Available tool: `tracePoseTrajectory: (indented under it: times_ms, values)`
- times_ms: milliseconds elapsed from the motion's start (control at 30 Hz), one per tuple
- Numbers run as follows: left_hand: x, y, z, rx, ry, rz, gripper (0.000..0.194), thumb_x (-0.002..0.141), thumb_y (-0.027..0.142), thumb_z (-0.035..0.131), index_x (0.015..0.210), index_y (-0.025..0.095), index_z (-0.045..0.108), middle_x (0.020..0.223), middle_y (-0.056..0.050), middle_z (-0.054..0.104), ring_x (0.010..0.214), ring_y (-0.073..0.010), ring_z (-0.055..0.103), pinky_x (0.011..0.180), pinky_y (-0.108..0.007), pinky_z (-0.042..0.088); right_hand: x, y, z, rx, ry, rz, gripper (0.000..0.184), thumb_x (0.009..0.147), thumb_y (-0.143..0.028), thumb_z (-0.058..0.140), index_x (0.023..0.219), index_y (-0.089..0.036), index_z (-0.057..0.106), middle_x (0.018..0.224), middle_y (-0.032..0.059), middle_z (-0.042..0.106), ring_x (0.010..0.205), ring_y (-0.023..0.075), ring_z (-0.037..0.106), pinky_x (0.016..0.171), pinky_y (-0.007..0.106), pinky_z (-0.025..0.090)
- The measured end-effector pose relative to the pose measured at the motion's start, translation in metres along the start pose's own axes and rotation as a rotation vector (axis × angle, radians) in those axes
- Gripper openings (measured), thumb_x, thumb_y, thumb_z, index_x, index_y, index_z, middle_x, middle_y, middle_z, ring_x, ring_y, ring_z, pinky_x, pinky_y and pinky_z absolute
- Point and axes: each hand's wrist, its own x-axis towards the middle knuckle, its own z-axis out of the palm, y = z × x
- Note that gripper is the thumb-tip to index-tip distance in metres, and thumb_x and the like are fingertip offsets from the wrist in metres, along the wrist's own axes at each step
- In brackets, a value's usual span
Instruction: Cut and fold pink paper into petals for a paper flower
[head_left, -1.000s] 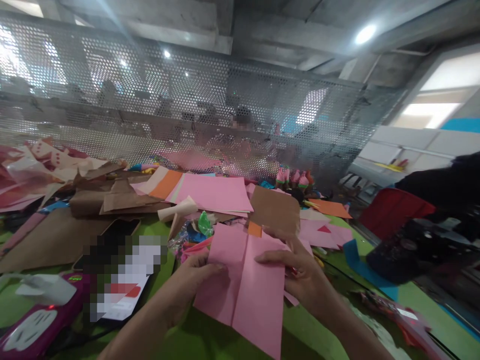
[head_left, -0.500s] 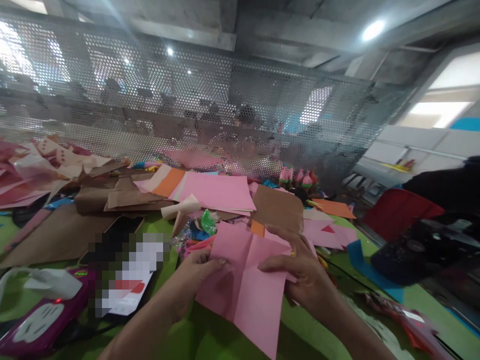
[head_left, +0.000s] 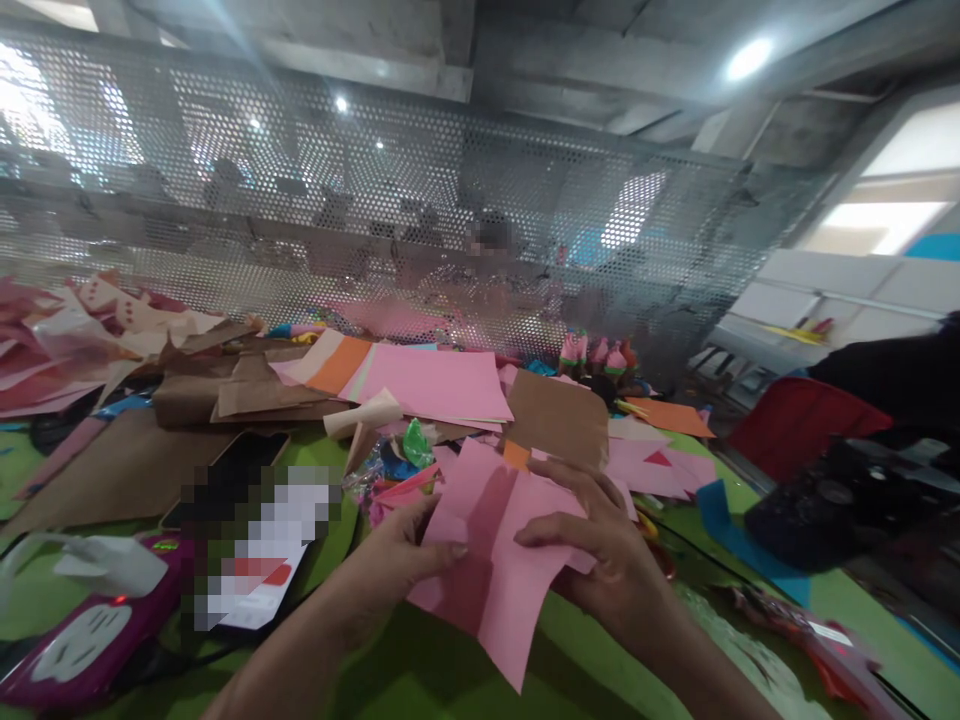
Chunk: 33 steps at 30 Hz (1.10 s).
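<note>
A sheet of pink paper (head_left: pixel 487 560) with a fold down its middle is held above the green table, its two halves angled toward each other. My left hand (head_left: pixel 416 555) grips its left edge, thumb on top and fingers behind. At the right half, my right hand (head_left: pixel 592 540) has its thumb and fingers round the paper; some of its fingertips are hidden behind the sheet. A small orange paper piece (head_left: pixel 516 455) shows just past the top edge. Crinkled plastic and a green foil piece (head_left: pixel 416 442) lie beyond my left hand.
Stacked pink sheets (head_left: pixel 442 380) and brown paper (head_left: pixel 559 415) lie behind the hands. To the left are a lit phone (head_left: pixel 274 560), a dark phone (head_left: pixel 232 480) and a purple power strip (head_left: pixel 90 630). A perforated metal screen (head_left: pixel 375 220) stands at the back; a black bag-like object (head_left: pixel 832 500) is at right.
The left half of the pink paper has moved right and up with my left hand, so the fold is tighter. The lower corner has risen and curls. My right hand has barely shifted.
</note>
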Motion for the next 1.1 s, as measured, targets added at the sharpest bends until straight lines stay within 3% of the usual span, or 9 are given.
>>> tracePoseTrajectory:
  times_ms: [133,267,500,767,867,967,1100]
  values:
    - [0.0017,-0.0045,-0.0022,0.055,0.106,0.005,0.035,0.066,0.018,0.075,0.100,0.016,0.069,0.087,-0.006,0.074,0.082,-0.0217,0.065,0.077,-0.032,0.047,0.0021,0.0016,-0.0004,-0.047,0.062,-0.079,0.006,0.078,-0.030,0.071,0.080,-0.032,0.076,0.131,0.0061,0.055,0.125,0.0336,0.040,0.096,0.050,0.037]
    - [0.0016,-0.0053,-0.0023,0.053,0.127,0.012,0.025,0.065,0.017,0.075,0.089,0.014,0.070,0.081,-0.006,0.072,0.073,-0.0186,0.064,0.070,-0.029,0.046,0.0034,0.0035,0.0004,-0.081,0.086,-0.105,0.008,0.078,-0.025,0.070,0.080,-0.030,0.075,0.128,0.0076,0.057,0.122,0.0321,0.043,0.093,0.048,0.039]
    - [0.0001,0.0004,0.0000,0.055,0.119,0.001,0.023,0.065,0.022,0.076,0.085,0.014,0.071,0.080,-0.007,0.073,0.070,-0.0183,0.063,0.067,-0.028,0.046,-0.0010,-0.0024,0.0006,-0.198,0.007,-0.198,0.035,0.073,-0.010,0.065,0.096,-0.036,0.072,0.138,0.0026,0.050,0.128,0.0310,0.037,0.103,0.055,0.025]
    - [0.0013,-0.0016,-0.0004,0.088,0.125,0.023,0.019,0.067,0.027,0.076,0.081,0.015,0.072,0.079,-0.005,0.072,0.073,-0.0178,0.062,0.071,-0.028,0.045,-0.0021,-0.0014,0.0022,-0.210,-0.029,-0.190,0.026,0.077,-0.022,0.068,0.097,-0.038,0.072,0.136,0.0027,0.053,0.127,0.0307,0.038,0.104,0.056,0.024]
    - [0.0008,-0.0021,-0.0006,0.081,0.082,0.025,0.022,0.070,0.030,0.075,0.087,0.016,0.072,0.082,-0.005,0.072,0.078,-0.0192,0.063,0.076,-0.030,0.046,-0.0012,-0.0020,0.0037,-0.159,-0.043,-0.160,0.022,0.078,-0.028,0.070,0.097,-0.039,0.073,0.134,0.0030,0.055,0.126,0.0313,0.041,0.103,0.057,0.025]
    - [-0.0001,-0.0014,-0.0007,0.087,0.057,-0.004,0.029,0.071,0.033,0.075,0.093,0.016,0.071,0.086,-0.007,0.072,0.082,-0.0215,0.064,0.076,-0.032,0.046,0.0005,0.0004,0.0041,-0.080,-0.057,-0.082,0.012,0.078,-0.034,0.070,0.090,-0.034,0.074,0.130,0.0058,0.058,0.122,0.0328,0.045,0.097,0.055,0.033]
    - [-0.0014,0.0011,-0.0002,0.117,-0.022,-0.020,0.031,0.071,0.035,0.076,0.096,0.016,0.071,0.087,-0.007,0.073,0.082,-0.0197,0.064,0.076,-0.029,0.045,0.0014,0.0038,0.0049,0.141,-0.044,0.080,0.012,0.084,-0.034,0.065,0.079,-0.026,0.073,0.125,0.0092,0.060,0.117,0.0300,0.052,0.093,0.046,0.043]
